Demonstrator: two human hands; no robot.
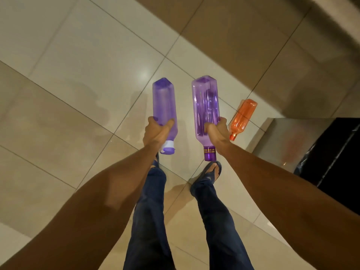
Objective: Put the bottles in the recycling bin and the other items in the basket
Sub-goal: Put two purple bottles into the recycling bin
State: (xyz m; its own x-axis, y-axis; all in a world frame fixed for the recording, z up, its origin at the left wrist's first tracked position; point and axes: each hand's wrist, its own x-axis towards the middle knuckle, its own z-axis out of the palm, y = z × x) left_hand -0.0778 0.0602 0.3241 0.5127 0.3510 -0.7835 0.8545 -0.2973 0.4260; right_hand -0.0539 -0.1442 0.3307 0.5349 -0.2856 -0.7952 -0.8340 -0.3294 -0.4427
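My left hand [155,131] grips a frosted purple bottle [164,102] near its neck, its white-and-purple cap pointing back toward me. My right hand [217,133] grips a clear purple bottle [206,106] low on its body, purple cap toward me. Both bottles are held out in front of me, their bases pointing away. An orange bottle [243,118] lies on the tiled floor just right of my right hand, cap toward me. No basket is in view.
A metal bin [282,141] lined with a black bag [335,154] stands at the right edge, next to the orange bottle. My legs and sandalled feet stand on the glossy tiled floor [78,84]. A darker strip of floor runs along the top right.
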